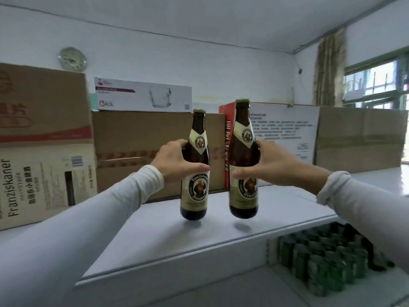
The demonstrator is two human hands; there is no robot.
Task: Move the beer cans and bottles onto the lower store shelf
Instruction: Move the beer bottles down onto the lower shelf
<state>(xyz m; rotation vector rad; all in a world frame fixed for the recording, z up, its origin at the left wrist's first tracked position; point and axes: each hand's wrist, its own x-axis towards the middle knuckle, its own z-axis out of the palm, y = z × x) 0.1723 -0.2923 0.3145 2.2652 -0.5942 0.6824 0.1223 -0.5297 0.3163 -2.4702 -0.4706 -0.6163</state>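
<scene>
With both arms stretched out over the top shelf, we've got a bottle in each hand and both look clear of the surface, small shadows sitting under their bases. Left hand is wrapped round the left bottle at the shoulder, thumb across the front just above the round label, fingers curled behind. Right hand is clamped the same way on the right bottle, which rides a touch higher and nearer the camera. Both are upright, caps on, close together but not touching. Behind them, cardboard cartons and a Franziskaner case line the wall. Down at lower right, the lower shelf already carries a block of green cans, though that corner is blurred, so I'd only guess at how tightly they're packed. Now, the handling: these are glass, full by the look of them, so heavy for their size, rigid and smooth, and they'll break if knocked together or set down hard. That grip at the shoulder, where the body narrows, is sensible, since the taper stops the bottle slipping down through the fingers. The thing to watch on the way down is keeping the two apart and clearing the shelf's front edge before going under it.
</scene>
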